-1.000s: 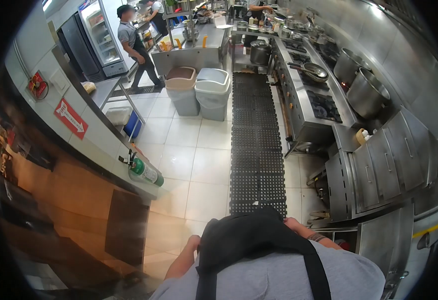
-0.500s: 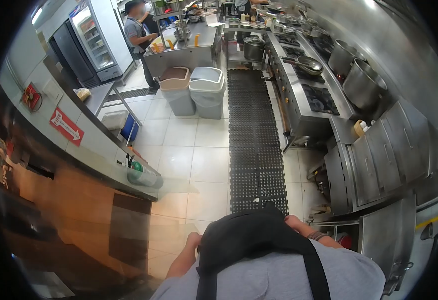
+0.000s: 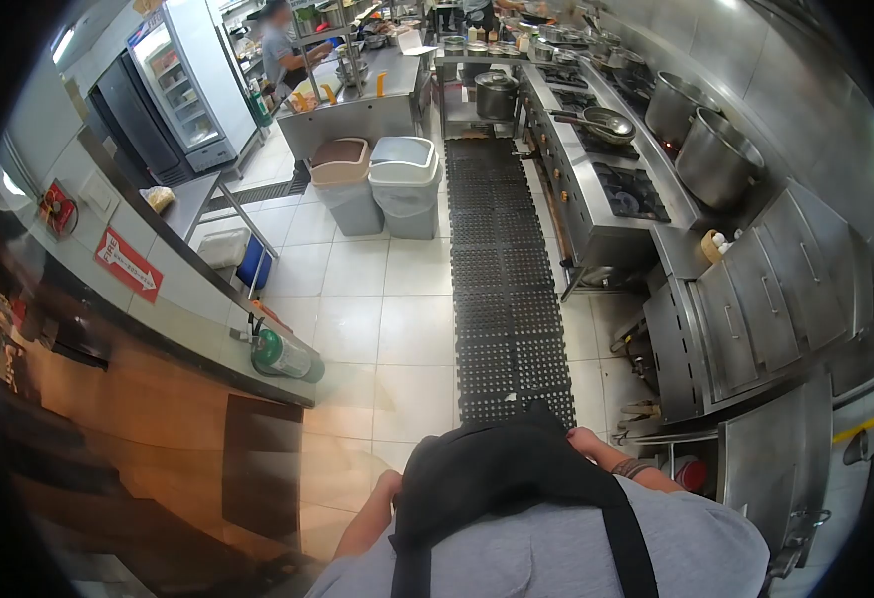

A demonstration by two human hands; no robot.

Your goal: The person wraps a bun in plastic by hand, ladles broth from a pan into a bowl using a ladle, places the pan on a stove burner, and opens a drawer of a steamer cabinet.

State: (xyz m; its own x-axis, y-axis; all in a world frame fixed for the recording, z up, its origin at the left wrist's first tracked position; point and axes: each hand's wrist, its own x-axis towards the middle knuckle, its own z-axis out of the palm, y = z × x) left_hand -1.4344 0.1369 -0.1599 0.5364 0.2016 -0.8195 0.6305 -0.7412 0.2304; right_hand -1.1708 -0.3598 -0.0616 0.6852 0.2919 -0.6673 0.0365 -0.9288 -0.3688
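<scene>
My left hand is at the left side of the black apron I wear, near waist height. On the apron's other side is my right hand, with a band on the wrist. The apron's cloth covers most of the fingers of both hands, so I cannot see whether they hold anything. Below and ahead of me lies a black perforated floor mat.
On the right stand a stove with pans and large pots, and a steel drawer cabinet. Two bins stand ahead. To the left are a fire extinguisher and a steel side table. A co-worker stands at the far counter.
The view has shifted slightly, so the room sits a little differently in it. The co-worker at the far counter now appears farther right and bent toward it. My hands keep their places beside the apron.
</scene>
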